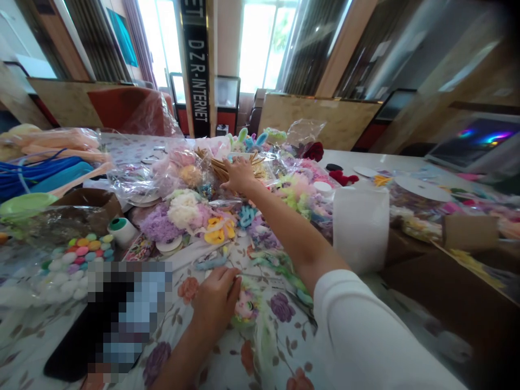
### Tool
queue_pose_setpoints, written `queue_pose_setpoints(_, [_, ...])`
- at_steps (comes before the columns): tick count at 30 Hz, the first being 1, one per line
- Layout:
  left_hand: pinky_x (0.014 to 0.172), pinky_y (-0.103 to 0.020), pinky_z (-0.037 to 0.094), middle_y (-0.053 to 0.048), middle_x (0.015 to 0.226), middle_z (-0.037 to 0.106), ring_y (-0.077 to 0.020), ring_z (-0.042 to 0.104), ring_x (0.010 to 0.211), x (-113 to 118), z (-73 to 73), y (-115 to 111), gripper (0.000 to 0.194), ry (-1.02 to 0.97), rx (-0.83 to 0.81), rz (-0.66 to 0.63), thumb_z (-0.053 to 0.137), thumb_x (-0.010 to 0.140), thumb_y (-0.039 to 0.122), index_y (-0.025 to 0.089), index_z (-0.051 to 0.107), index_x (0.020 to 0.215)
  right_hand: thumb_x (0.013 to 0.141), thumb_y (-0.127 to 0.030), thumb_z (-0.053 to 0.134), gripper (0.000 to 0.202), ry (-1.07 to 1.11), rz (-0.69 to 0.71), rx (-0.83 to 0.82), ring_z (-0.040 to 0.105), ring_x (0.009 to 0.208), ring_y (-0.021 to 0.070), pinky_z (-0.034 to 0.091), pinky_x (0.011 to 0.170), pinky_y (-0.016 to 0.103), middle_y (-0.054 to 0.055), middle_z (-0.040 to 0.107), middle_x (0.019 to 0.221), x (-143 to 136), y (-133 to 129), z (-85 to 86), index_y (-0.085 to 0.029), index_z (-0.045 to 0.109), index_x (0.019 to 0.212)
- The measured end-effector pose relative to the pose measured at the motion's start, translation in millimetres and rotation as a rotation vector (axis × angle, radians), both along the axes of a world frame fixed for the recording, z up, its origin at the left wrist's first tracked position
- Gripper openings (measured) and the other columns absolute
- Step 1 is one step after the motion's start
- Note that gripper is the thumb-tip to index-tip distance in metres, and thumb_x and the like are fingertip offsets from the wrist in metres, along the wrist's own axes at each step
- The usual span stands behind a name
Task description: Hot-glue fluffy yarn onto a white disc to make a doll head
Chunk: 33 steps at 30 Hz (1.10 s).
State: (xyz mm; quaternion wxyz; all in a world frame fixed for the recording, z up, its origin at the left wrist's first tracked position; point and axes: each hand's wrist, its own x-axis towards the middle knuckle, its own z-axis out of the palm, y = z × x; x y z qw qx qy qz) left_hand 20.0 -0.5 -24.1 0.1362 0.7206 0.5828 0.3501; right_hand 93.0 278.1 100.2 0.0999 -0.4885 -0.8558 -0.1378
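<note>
My left hand (215,298) is low over the flowered tablecloth, its fingers curled together against a small pastel craft doll (246,306) with pale green trailing fibres (266,346). The fingertips hide part of the doll's edge. Farther out, my right hand (240,174) stretches over the pile with its fingers spread. Just beside it lies a bundle of thin brown sticks (213,164); whether the fingers touch it I cannot tell. Between the two hands are a yellow fuzzy coil (219,230) and a blue one (247,215).
A blurred phone (69,341) lies at the left, near a bag of pompoms (77,265) and a thread spool (123,233). Purple and cream yarn (162,222) fills the pile. A white roll (361,227) and a cardboard box (442,276) stand to the right.
</note>
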Motion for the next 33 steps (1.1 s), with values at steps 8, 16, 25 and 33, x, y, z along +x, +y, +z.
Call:
queue_pose_setpoints(8, [0.069,-0.027,0.054,-0.005,0.088,0.071,-0.0169,0.068,0.080,0,-7.5,2,0.018,-0.013,0.181,-0.007,0.049,0.094,0.023,0.021,0.067,0.098,0.081,-0.031,0.066,0.077,-0.068,-0.111,-0.119,0.064,0.109,0.0340,0.048,0.089,0.044,0.020,0.066,0.122,-8,50,-14.2,-0.018,0.032,0.149])
queue_pose_setpoints(16, [0.073,-0.026,0.056,-0.005,0.091,0.072,-0.0170,0.070,0.083,1,-11.6,4,0.017,-0.028,0.192,-0.021,0.052,0.093,0.020,0.021,0.066,0.102,0.089,-0.012,0.049,0.034,-0.097,-0.026,0.003,0.063,0.111,0.0345,0.046,0.092,0.043,0.025,0.067,0.116,14,87,12.4,-0.009,0.061,0.122])
queue_pose_setpoints(25, [0.073,-0.027,0.056,-0.005,0.091,0.072,-0.0175,0.070,0.083,2,-11.7,2,0.016,-0.020,0.182,-0.030,0.053,0.092,0.020,0.022,0.065,0.102,0.094,-0.020,0.044,0.032,-0.081,0.293,-0.041,0.055,0.119,0.0251,0.038,0.100,0.035,0.013,0.066,0.123,12,45,2.2,-0.014,0.066,0.117])
queue_pose_setpoints(33, [0.071,-0.029,0.055,-0.006,0.090,0.072,-0.0191,0.069,0.081,-1,-13.8,4,0.019,-0.018,0.109,-0.016,0.049,0.094,0.023,0.021,0.067,0.099,0.078,-0.037,0.066,0.037,-0.290,0.268,-0.331,0.069,0.086,0.0267,0.047,0.068,0.029,0.018,0.075,0.099,4,32,-19.3,-0.009,0.076,0.099])
